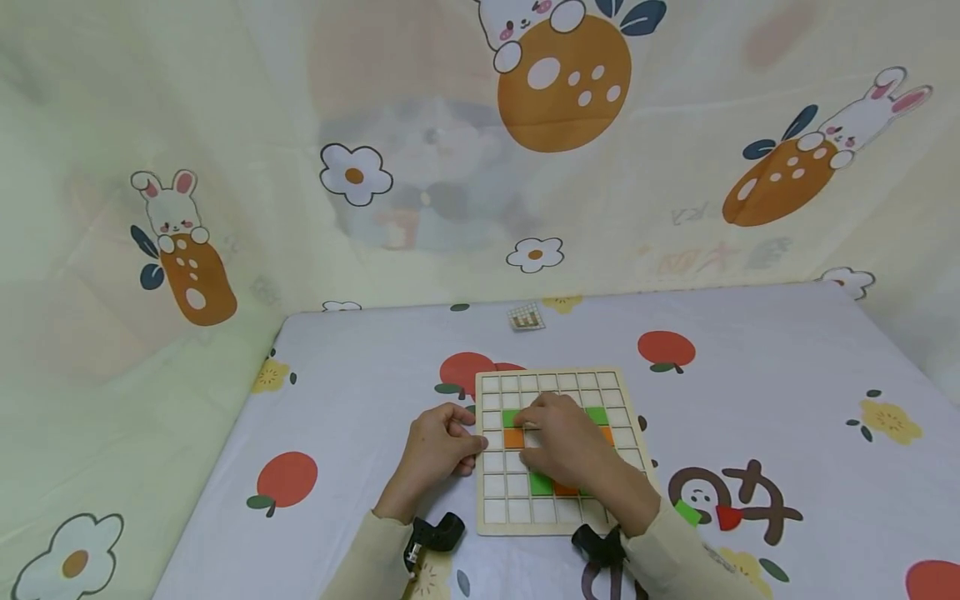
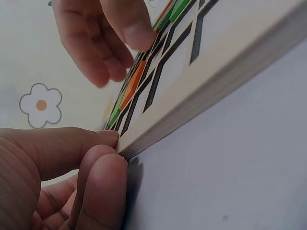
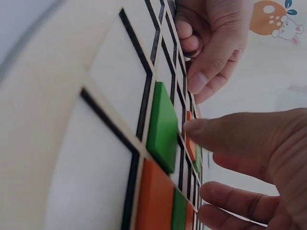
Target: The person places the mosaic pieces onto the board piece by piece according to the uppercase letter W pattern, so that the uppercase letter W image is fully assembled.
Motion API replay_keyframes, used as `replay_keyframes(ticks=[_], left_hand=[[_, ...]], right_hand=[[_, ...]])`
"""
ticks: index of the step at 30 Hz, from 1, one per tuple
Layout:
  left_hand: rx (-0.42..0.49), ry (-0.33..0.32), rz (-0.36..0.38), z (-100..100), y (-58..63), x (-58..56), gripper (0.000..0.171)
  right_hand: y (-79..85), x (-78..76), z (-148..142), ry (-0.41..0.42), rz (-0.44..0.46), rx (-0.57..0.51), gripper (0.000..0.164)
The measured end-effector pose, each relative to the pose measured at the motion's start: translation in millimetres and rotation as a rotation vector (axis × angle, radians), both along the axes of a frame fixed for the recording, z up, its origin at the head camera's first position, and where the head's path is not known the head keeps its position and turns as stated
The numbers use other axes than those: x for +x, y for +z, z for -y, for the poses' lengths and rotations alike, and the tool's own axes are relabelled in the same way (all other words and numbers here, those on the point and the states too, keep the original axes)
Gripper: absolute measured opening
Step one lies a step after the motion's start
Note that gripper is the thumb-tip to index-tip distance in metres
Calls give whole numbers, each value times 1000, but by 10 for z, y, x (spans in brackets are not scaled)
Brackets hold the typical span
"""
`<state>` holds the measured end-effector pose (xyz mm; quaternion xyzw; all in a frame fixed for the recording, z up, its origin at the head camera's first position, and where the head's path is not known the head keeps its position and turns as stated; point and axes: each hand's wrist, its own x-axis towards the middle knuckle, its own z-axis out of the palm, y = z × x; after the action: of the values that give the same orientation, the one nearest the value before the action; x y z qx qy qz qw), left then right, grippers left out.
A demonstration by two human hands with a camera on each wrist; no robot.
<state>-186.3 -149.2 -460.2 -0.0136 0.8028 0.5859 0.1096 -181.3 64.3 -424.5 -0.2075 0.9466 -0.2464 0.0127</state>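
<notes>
A wooden grid board (image 1: 488, 517) lies on the table, with green tiles (image 1: 540, 484) and orange tiles (image 1: 513, 438) in some of its squares. At the board's left edge, my left hand (image 1: 437, 446) pinches the rim between thumb and fingers. My right hand (image 1: 566, 442) hovers over the middle of the board, its thumb and fingers spread apart and pointing down at the squares. In the right wrist view, the thumb of that hand is right by an orange tile (image 3: 190, 139), near a raised green tile (image 3: 163, 127). The hand hides several squares in the head view.
A small patterned piece (image 1: 527, 317) lies at the back of the table. Beside my right forearm are a green piece (image 1: 686, 512) and a red shape (image 1: 728, 517). A printed cloth (image 1: 360, 375) covers the table, and printed curtains (image 1: 420, 275) hang behind and at the sides.
</notes>
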Motion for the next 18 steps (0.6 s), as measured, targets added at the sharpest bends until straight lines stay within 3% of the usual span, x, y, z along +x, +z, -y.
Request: replay_keyframes(ticks=[6,18], left_hand=[[-25,9,5,-24,17,24,29],[-42,22,18,-49,14,21,29]], right_hand=[[52,124,-191,-64,14,-18,52],[75,458,-916,-222,-4,-47,61]])
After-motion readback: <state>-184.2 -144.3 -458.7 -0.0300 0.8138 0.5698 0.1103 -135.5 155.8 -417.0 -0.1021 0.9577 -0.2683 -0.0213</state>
